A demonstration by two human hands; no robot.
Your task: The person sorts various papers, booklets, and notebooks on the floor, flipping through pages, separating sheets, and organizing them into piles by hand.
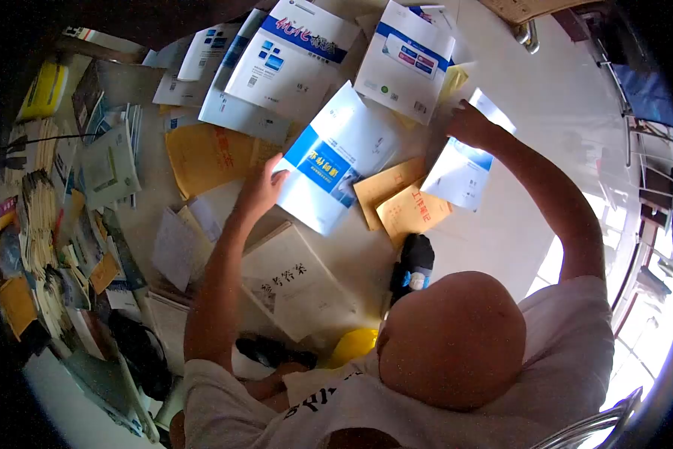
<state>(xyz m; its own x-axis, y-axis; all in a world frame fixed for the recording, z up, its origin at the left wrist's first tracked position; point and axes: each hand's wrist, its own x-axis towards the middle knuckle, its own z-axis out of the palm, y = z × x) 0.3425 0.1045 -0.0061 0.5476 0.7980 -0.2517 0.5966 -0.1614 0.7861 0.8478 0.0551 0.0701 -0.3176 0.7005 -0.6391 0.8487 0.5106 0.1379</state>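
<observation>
My left hand [261,184] is closed on the left edge of a white and blue workbook [338,166], its thumb resting on the cover. The workbook is tilted and its lower part lies near two orange-brown notebooks [417,211]. On the right, my right hand [471,124] grips the upper part of a smaller white booklet with a blue band [460,176]; its fingertips are in shadow. Above the workbook lie a white book with a blue title band [295,63] and another white book with a blue panel [407,63], both on other books.
A large book with black lettering [295,280] lies below the workbook, beside loose papers [175,247]. A brown envelope [209,159] is at left. Stacks of books and papers [44,209] line the left side. A black and blue object [413,266] and something yellow [355,346] are near my body.
</observation>
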